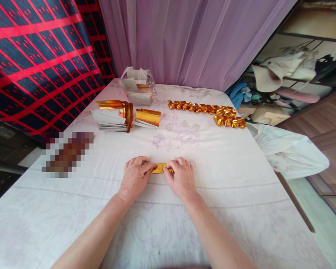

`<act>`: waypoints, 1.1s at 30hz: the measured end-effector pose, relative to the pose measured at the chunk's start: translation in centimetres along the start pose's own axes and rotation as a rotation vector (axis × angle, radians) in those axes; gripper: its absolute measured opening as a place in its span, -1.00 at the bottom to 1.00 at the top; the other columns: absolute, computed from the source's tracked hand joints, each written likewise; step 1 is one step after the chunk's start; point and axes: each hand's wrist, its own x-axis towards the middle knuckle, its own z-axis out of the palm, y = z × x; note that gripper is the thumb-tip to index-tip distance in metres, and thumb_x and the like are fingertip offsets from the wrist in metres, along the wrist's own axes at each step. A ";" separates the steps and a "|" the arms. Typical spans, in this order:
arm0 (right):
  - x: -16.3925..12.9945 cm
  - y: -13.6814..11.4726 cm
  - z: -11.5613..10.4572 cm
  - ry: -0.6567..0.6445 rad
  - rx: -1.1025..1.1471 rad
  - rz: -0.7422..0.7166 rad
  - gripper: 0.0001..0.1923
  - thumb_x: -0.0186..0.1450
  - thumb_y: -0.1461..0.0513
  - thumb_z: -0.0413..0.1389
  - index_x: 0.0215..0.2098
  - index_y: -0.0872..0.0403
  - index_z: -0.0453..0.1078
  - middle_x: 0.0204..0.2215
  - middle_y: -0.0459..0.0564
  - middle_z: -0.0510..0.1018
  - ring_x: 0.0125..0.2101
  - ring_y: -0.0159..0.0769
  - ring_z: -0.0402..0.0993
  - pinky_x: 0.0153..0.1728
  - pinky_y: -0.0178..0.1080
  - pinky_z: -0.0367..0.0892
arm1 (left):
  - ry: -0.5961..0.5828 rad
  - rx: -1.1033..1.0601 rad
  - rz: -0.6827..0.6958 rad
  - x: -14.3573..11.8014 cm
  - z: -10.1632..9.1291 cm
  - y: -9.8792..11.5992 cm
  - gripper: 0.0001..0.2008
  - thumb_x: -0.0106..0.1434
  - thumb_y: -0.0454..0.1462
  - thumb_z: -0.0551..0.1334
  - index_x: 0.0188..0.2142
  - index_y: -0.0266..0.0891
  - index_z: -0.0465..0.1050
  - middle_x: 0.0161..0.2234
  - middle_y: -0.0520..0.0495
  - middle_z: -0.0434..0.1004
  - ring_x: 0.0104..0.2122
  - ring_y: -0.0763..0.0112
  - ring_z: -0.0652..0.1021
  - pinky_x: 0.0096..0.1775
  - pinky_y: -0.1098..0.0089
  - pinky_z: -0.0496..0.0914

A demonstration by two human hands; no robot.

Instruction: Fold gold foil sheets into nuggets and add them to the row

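A small folded strip of gold foil paper (159,168) lies flat on the cloth-covered table (162,224), between my two hands. My left hand (136,173) pinches its left end, the thumb and fingers pressed on it. At the opposite end my right hand (181,175) grips the strip the same way, with thumb and forefinger together. Beyond the hands lies a stack of gold and white foil paper sheets (112,117), with a few loose gold sheets (148,116) beside it. Folded gold paper pieces (201,108) stand in a row at the back right.
A clear plastic bag (138,87) with more paper sits at the table's far edge. A pixelated brown object (68,155) is on the left. Purple curtains (179,41) hang behind, a red-and-navy checked cloth (44,45) at left. Shelves with a white hat (268,74) stand right.
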 end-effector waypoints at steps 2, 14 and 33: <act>0.0 0.0 0.1 0.002 0.007 -0.002 -0.94 0.27 0.21 0.18 -0.36 0.01 0.45 -0.30 -0.04 0.47 -0.24 -0.23 0.34 -0.24 -0.20 0.05 | -0.002 0.024 0.022 -0.1 -0.1 0.0 -0.73 0.34 -0.30 0.16 -0.15 0.09 0.61 -0.12 -0.05 0.49 -0.10 0.23 0.47 -0.03 0.12 0.32; -0.1 0.0 0.2 0.020 -0.001 -0.001 -0.94 0.27 0.20 0.18 -0.37 0.00 0.46 -0.30 -0.04 0.47 -0.25 -0.22 0.33 -0.25 -0.20 0.03 | -0.083 0.239 0.201 -0.3 -1.7 0.3 -0.64 0.29 -0.34 0.16 0.01 0.05 0.53 0.00 -0.14 0.46 -0.05 0.09 0.45 0.05 -0.02 0.26; -0.2 -0.1 0.3 0.028 -0.013 0.008 -0.96 0.27 0.20 0.20 -0.33 -0.01 0.47 -0.29 -0.06 0.48 -0.24 -0.23 0.33 -0.25 -0.20 0.02 | -0.007 0.275 0.352 -1.7 -2.3 0.2 -0.79 0.32 -0.19 0.23 -0.08 -0.06 0.55 -0.11 -0.07 0.55 -0.13 0.20 0.49 0.07 0.04 0.24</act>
